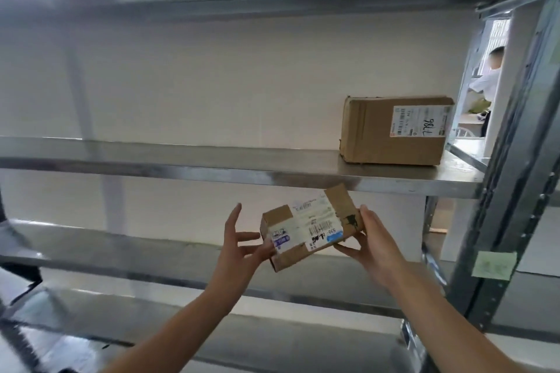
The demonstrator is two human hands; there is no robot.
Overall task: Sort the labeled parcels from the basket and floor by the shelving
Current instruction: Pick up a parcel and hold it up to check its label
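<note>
The small parcel [312,230], a brown cardboard box with white shipping labels across its upper face, is held in the air between both hands. It is tilted so that its right end sits higher than its left. The right hand [374,241] grips that right end, with the thumb lying along the top edge and the fingers curled underneath. The left hand [242,241] is spread, its fingers straight and apart. Its lower fingertips touch the parcel's left end from below, and the forefinger points upward, clear of the box.

Just above both hands runs the front edge of a metal shelf [212,171]; the parcel's raised corner overlaps that edge in view. Up and to the right of the right hand, a larger parcel [378,136] stands on this shelf near its right end, its label with handwritten digits facing forward. Behind and below the hands lies a lower shelf [91,251]. To the right of the right hand rises the grey upright [515,160], with a pale green note [494,265] stuck on it. Farther up and right, beyond the upright, is a person [488,82] in a white top.
</note>
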